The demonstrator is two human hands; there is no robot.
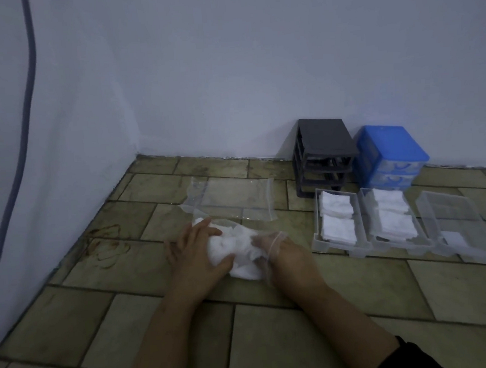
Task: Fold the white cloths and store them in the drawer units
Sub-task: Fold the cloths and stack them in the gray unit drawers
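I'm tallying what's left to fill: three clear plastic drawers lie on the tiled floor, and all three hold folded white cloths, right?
Not quite. The head view shows only two clear plastic drawers holding folded white cloths; the third, rightmost clear plastic drawer holds no cloths.

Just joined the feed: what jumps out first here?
Front and centre, the left hand and right hand work a crumpled white cloth on the tiled floor. To the right, three clear drawers lie pulled out before a grey drawer unit and a blue drawer unit.
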